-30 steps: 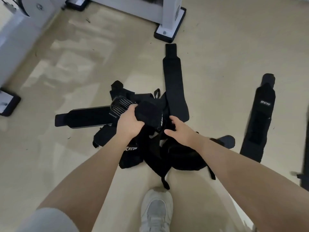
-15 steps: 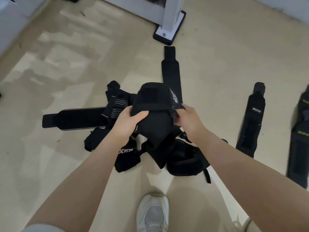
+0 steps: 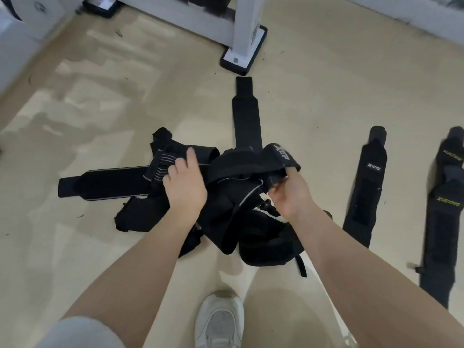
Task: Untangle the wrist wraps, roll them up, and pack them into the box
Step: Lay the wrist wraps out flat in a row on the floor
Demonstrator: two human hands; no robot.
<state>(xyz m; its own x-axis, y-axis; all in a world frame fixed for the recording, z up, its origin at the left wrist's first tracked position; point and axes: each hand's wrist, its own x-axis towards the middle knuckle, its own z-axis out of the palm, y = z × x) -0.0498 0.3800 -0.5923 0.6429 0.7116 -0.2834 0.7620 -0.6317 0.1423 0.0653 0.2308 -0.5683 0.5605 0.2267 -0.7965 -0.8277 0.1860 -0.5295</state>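
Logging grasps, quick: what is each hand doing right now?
Left hand: grips part of the tangled wraps.
Right hand: pinches the lifted wrap.

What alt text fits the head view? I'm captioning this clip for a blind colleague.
Seen from above, a person's left hand and right hand grip a black wrist wrap lifted from a tangled pile on a beige floor. Two straightened wraps lie to the right.

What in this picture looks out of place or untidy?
The pile of black wraps on the floor is knotted and overlapping, while two wraps on the right lie flat and apart. Dark specks litter the floor. No box shows.
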